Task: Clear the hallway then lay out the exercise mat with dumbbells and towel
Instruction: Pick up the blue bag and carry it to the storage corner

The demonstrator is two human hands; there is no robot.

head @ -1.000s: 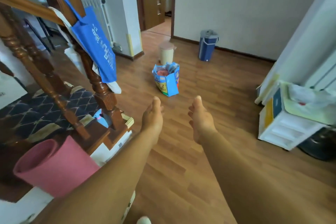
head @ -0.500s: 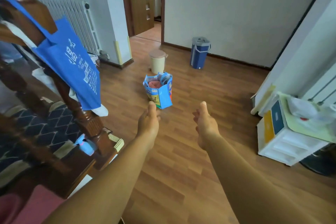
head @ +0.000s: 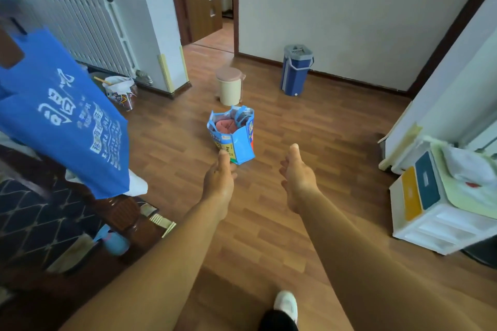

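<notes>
Both the left hand [head: 219,183] and right hand [head: 297,180] reach out empty, fingers loosely curled, probably toward the blue shopping bag [head: 233,136] blocking mid-hallway.

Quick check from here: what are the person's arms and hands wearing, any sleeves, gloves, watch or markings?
Nothing visible. The left hand and right hand are bare, with no gloves, rings or watch. Both forearms are bare as far as the frame shows, so no sleeve is in view. No markings or bands show.

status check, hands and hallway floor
Left hand and right hand empty, outstretched. Blue shopping bag on floor ahead, untouched. Bin and mop bucket beyond.
</notes>
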